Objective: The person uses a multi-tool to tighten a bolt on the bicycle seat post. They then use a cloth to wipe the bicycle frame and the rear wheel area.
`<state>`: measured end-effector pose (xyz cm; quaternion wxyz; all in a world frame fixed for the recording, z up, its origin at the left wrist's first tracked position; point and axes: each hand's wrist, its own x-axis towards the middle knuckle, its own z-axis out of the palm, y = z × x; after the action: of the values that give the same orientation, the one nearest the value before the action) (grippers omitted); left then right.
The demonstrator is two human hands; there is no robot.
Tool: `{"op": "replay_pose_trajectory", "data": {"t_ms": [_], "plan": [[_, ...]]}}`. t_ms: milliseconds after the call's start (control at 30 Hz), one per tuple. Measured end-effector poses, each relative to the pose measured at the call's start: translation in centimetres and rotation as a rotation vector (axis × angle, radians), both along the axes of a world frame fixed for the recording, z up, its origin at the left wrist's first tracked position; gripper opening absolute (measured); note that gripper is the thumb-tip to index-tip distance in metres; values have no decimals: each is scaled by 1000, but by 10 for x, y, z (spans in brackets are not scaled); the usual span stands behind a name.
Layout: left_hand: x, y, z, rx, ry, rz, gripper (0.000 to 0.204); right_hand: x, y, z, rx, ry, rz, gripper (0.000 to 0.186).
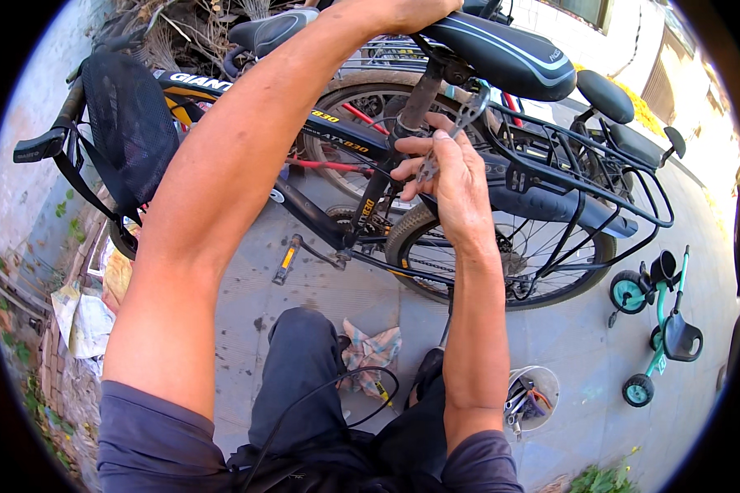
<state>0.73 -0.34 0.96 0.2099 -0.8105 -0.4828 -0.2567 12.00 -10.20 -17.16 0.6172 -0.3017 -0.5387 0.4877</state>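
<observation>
A black bicycle (304, 209) stands across in front of me, handlebar to the left and rear wheel to the right. My left hand (415, 11) grips the front of its black saddle (506, 57); the picture's upper edge cuts off part of that hand. Just below the saddle, my right hand (460, 185) holds a flat grey metal spanner (467, 113) between thumb and fingers. One end of the spanner points up toward the saddle; its holed end shows by the fingers. The seat post (422, 97) and its clamp are close beside this hand, apparently not touched by the spanner.
A rear rack (588, 156) juts right over the wheel. At my feet lie a checked rag (374, 349) and a white bucket of tools (551, 386). A child's green tricycle (660, 329) stands right. Other bicycles stand behind; a black mesh bag (127, 123) hangs left.
</observation>
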Motion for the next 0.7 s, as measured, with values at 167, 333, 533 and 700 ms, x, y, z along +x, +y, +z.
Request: {"op": "replay_pose_trajectory", "data": {"t_ms": [167, 333, 533, 700], "plan": [[1, 2, 0, 16, 23, -5, 60, 10, 1, 1, 55, 41, 23, 49], [-1, -2, 0, 26, 57, -27, 58, 12, 5, -3, 32, 0, -19, 39], [0, 7, 0, 51, 122, -2, 57, 10, 10, -6, 71, 5, -86, 36], [1, -5, -1, 17, -44, -3, 61, 15, 21, -10, 74, 28, -76, 39]]}}
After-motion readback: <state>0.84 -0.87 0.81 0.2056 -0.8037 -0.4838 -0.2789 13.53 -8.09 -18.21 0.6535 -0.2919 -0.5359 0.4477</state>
